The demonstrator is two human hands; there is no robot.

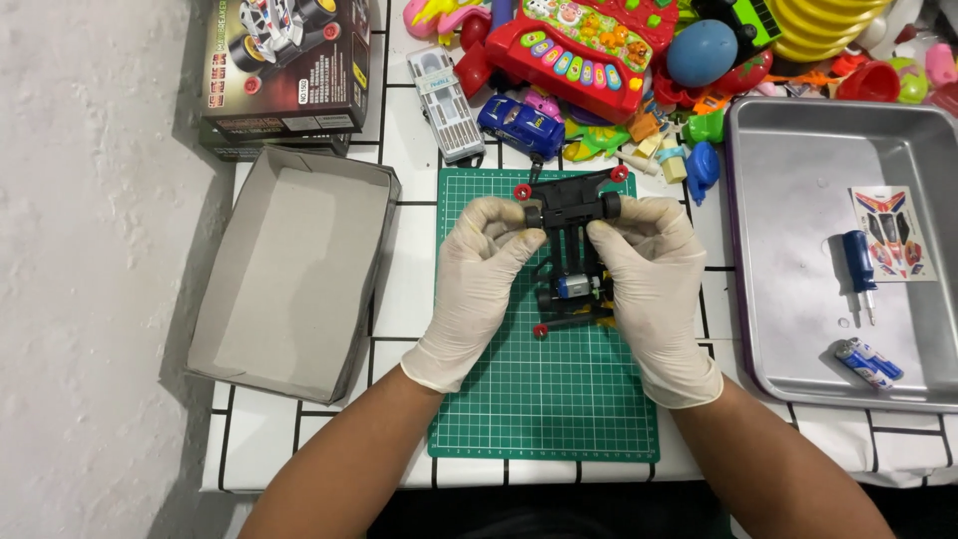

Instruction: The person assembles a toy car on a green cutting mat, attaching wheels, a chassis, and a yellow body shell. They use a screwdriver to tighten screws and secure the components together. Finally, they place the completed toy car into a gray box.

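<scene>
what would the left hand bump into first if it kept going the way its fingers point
The left hand points up and slightly right, fingers already on the black toy car chassis. Past that, probably the blue toy car beyond the green cutting mat, though height above the table is unclear.

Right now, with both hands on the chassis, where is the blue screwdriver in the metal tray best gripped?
Probably by its thick blue handle, from above. The blue screwdriver lies flat on the metal tray, handle toward the far rim, thin shaft pointing toward you. The right hand is nearer; the sticker sheet lies close beside the handle.
</scene>
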